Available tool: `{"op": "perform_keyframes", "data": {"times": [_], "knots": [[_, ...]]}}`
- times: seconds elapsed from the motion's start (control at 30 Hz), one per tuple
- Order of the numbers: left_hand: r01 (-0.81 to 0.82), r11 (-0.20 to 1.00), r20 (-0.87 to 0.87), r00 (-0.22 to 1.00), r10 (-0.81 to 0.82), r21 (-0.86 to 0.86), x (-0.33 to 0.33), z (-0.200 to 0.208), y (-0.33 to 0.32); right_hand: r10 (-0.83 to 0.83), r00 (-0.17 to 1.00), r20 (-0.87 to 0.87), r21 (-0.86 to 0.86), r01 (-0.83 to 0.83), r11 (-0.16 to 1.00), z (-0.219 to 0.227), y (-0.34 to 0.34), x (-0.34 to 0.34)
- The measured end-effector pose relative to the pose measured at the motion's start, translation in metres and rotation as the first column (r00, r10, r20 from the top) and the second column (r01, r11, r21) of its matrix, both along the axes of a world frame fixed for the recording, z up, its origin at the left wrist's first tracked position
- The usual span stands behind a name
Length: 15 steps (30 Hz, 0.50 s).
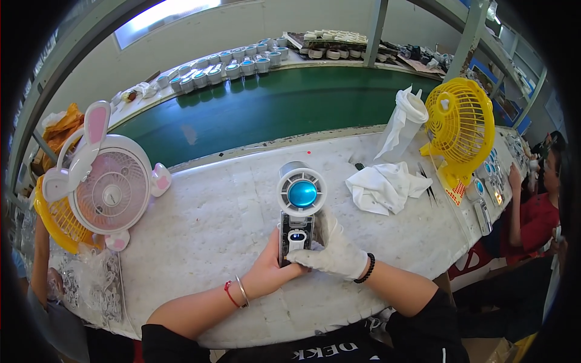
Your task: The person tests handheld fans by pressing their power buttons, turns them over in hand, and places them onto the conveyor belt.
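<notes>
A small handheld fan [302, 193] stands upright in front of me, its round white head with a shiny blue centre facing me. Its handle lacks a front cover, so dark inner parts show, along with a small lit display [297, 236]. My bare left hand [269, 264] is closed round the handle's left side and lower end. In a white glove, my right hand [333, 248] grips the handle from the right, its thumb across the front below the display. The fingers behind the handle are hidden.
A rabbit-shaped fan [112, 190] stands left, a yellow fan [460, 124] right. White cloth [387, 187], a wrapped roll [402, 121] and tweezers [428, 183] lie right of centre. Behind runs a green conveyor belt [272, 109] beside several fan heads [215, 75]. Other people work at both sides.
</notes>
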<state>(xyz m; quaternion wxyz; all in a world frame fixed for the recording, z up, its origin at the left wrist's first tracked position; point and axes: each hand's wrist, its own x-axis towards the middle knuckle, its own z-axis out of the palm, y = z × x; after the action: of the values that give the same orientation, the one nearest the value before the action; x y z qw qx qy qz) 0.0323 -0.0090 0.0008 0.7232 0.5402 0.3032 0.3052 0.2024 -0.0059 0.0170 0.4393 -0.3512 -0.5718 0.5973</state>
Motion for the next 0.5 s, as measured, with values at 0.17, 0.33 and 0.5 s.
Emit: {"op": "perform_keyframes", "data": {"times": [0.17, 0.33, 0.5], "knots": [[-0.022, 1.000, -0.012, 1.000, 0.022, 0.020, 0.0022, 0.0017, -0.0008, -0.012, 1.000, -0.020, -0.015, 0.011, 1.000, -0.0030, 0.0017, 0.0003], [-0.082, 0.988, -0.010, 0.996, 0.084, 0.135, 0.0052, 0.0003, 0.0003, -0.021, 1.000, -0.003, -0.035, 0.020, 0.999, -0.0012, 0.0012, -0.0010], [-0.087, 0.993, 0.023, 0.996, 0.086, 0.078, 0.0062, 0.0048, -0.0015, -0.008, 1.000, 0.022, -0.014, 0.009, 1.000, -0.0039, 0.0022, 0.0006]]}}
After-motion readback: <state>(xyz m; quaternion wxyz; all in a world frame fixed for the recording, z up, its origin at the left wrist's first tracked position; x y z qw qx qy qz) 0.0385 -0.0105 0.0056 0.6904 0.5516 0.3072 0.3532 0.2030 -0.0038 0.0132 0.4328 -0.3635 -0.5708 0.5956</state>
